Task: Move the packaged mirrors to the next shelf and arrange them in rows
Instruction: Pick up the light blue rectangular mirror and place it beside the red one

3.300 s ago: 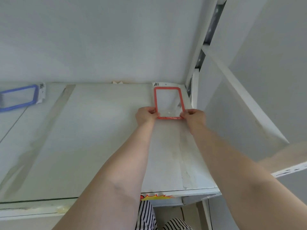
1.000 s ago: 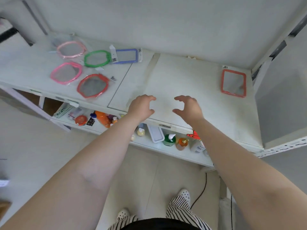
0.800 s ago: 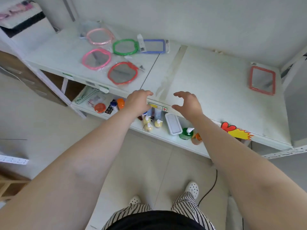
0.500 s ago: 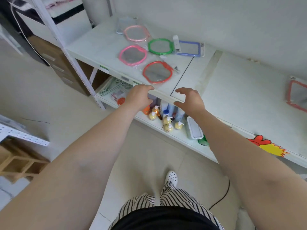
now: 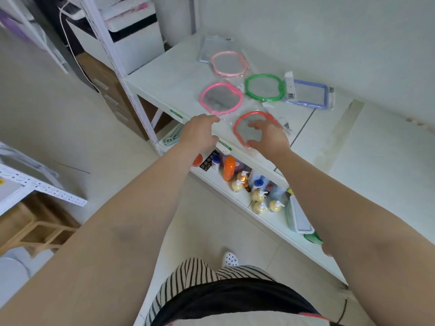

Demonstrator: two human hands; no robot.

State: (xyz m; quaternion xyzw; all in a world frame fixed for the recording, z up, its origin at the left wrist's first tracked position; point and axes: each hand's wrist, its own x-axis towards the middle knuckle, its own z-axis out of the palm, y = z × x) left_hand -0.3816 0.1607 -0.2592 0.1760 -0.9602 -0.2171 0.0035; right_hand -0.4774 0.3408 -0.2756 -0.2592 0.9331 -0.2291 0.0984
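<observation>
Since 3.3 s ago I've let go of the red rectangular mirror I was squaring up at the far right of the next shelf; it's now out of frame, and I've swung left, back to the source shelf. So one mirror reads as placed and I judge this is the reach for the next one.

Left to right: my left hand is empty, fingers relaxed and spread, hovering over the shelf's front edge just left of the red round mirror and just below the pink mirror. I can't tell if a fingertip touches the pink one's bag. My right hand is also empty, fingers loosely spread, right over the red round mirror and covering its right half; contact not clear, no grip yet.

Still to move, all bagged and lying flat: pale pink mirror at the back, overlapping a grey-blue packet behind it; green mirror; blue rectangular mirror furthest right, near the seam to the next shelf, which shows bare from here.

Around: lower shelf under my arms holds an orange bottle and pump bottles, not in the way. The bags sit close and overlap a little, so lifting the red one may drag the pink one's wrapper, which lies near the edge.
</observation>
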